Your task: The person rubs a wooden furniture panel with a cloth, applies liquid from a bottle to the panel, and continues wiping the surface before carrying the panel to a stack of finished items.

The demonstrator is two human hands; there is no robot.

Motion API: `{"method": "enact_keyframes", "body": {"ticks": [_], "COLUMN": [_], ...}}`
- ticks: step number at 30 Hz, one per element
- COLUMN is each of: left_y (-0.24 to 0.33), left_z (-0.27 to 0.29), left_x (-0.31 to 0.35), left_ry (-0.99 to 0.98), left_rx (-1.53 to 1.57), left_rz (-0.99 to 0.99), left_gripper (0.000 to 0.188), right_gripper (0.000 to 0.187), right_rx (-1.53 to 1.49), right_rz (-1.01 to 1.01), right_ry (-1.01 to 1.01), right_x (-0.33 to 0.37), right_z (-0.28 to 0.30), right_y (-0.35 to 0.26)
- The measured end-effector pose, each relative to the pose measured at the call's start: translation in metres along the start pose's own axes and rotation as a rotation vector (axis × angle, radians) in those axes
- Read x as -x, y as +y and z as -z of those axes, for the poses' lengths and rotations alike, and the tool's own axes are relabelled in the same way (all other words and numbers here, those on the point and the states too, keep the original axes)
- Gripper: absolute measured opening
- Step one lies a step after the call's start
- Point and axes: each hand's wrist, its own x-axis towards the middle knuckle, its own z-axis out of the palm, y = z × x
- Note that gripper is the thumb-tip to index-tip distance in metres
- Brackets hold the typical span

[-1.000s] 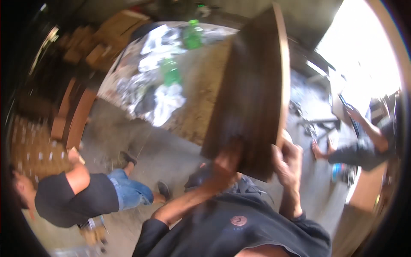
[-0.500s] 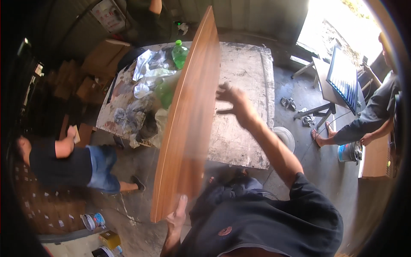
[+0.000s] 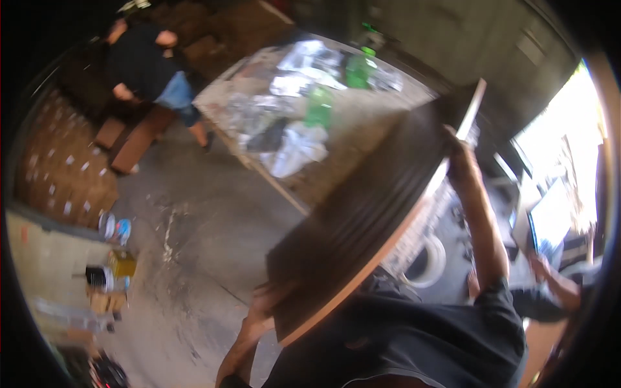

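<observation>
A long wooden panel (image 3: 369, 200) is held up off the worktable, slanting from lower left to upper right in front of my body. Its dark brown face shows long ridges, blurred by motion, and a lighter edge runs along the near side. At the lower left end my left hand (image 3: 264, 302) grips the panel, its fingers partly hidden and smeared. My right hand (image 3: 460, 158) is wrapped round the edge near the upper right end. Beyond lies the worktable (image 3: 359, 145), with two green bottles (image 3: 359, 68) and crumpled plastic wrap (image 3: 297, 145) on it.
A co-worker (image 3: 139, 61) in a dark top stands at the far left beside brown boxes (image 3: 142, 139). Another person's arm (image 3: 557, 281) shows at the right near a flat panel (image 3: 550, 216). A white bucket (image 3: 430, 262) and several paint tubs (image 3: 115, 227) stand on the floor.
My right hand has come onto the panel's edge. The panel has turned from nearly upright to slanting right, showing its dark ridged face. My view has swung left.
</observation>
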Motion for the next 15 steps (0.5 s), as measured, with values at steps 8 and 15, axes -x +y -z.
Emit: {"method": "enact_keyframes", "body": {"ticks": [8,15], "left_y": [0.009,0.027], "left_z": [-0.032,-0.038], "left_x": [0.015,0.037], "left_ry": [0.089,0.257], "left_rx": [-0.005,0.019], "left_rz": [0.043,0.234], "left_gripper": [0.048,0.047], "right_gripper": [0.073,0.049], "right_rx": [-0.088,0.514], "right_rz": [0.414,0.954], "right_ry": [0.169,0.194], "right_x": [0.053,0.058], "right_z": [-0.015,-0.021], "right_y": [0.026,0.009]}}
